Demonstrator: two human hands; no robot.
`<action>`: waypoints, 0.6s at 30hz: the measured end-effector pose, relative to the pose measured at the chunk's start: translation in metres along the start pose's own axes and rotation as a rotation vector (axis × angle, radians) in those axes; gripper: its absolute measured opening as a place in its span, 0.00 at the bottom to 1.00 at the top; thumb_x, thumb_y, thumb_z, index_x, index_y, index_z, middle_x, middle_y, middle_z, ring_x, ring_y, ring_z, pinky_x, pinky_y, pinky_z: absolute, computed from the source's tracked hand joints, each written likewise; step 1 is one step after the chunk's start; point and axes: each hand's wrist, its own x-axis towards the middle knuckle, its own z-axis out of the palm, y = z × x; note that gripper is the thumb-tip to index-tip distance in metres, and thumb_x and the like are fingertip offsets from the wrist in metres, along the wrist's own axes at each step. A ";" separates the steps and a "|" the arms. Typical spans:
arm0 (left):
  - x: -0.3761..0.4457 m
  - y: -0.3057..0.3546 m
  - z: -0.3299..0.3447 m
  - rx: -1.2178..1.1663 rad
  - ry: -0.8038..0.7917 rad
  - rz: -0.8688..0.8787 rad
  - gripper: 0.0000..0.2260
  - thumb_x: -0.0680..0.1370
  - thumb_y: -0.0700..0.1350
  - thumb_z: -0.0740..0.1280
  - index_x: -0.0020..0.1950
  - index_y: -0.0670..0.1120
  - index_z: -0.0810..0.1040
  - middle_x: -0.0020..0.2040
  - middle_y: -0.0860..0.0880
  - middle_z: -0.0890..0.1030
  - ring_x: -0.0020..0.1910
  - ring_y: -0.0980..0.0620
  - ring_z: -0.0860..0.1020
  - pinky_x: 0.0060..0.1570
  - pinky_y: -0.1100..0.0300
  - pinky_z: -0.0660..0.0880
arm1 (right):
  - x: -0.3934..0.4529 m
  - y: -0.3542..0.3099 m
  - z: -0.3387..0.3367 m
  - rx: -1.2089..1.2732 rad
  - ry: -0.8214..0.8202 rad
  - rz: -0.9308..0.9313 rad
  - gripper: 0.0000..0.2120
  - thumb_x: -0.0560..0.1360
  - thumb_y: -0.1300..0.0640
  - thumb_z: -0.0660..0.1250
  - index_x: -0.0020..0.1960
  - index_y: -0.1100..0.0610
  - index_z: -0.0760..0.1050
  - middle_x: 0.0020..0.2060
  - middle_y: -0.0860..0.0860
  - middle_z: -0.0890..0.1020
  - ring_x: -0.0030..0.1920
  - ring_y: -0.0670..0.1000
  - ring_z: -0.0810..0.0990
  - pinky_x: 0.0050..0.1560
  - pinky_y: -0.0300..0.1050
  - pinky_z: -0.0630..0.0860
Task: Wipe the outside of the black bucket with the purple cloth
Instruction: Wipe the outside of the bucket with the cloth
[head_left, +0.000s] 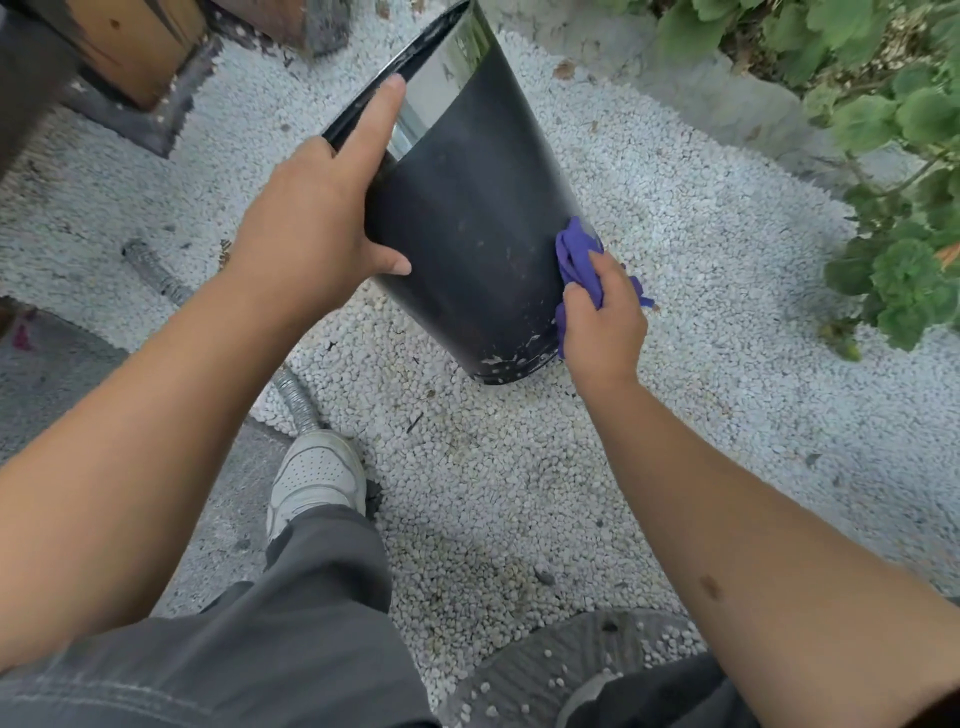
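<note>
The black bucket (467, 223) is tilted, its mouth pointing up and away at the top and its base resting on white gravel. My left hand (317, 208) grips its left side, index finger stretched along the rim and thumb pressed on the wall. My right hand (602, 317) holds the bunched purple cloth (576, 254) against the bucket's lower right side, near the base. White specks mark the wall just above the base. A shiny wet band shows near the rim.
White gravel (675, 208) covers the ground. Green plants (893, 156) grow at the right behind a concrete edge. Wooden posts (135, 47) stand at top left. A metal hose (166, 280) runs at left. My white shoe (317, 478) stands below the bucket.
</note>
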 end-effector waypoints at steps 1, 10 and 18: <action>0.004 0.001 -0.001 -0.009 -0.009 -0.013 0.58 0.63 0.50 0.83 0.77 0.67 0.42 0.49 0.40 0.71 0.46 0.39 0.72 0.41 0.48 0.68 | -0.006 -0.001 0.004 0.002 0.019 -0.015 0.23 0.73 0.52 0.61 0.68 0.51 0.74 0.70 0.49 0.73 0.69 0.51 0.71 0.71 0.53 0.67; 0.019 -0.006 -0.008 -0.082 -0.007 -0.063 0.55 0.64 0.48 0.83 0.76 0.68 0.46 0.37 0.52 0.68 0.42 0.42 0.71 0.38 0.46 0.74 | -0.034 0.002 0.029 -0.056 0.100 -0.101 0.22 0.75 0.58 0.65 0.69 0.53 0.73 0.73 0.50 0.69 0.73 0.46 0.64 0.59 0.17 0.50; 0.020 -0.003 -0.014 -0.099 -0.024 -0.123 0.54 0.66 0.48 0.82 0.74 0.71 0.46 0.48 0.40 0.77 0.38 0.40 0.76 0.37 0.47 0.77 | -0.075 0.017 0.042 -0.173 0.036 -0.230 0.29 0.74 0.63 0.69 0.73 0.51 0.69 0.77 0.51 0.61 0.72 0.43 0.61 0.59 0.24 0.59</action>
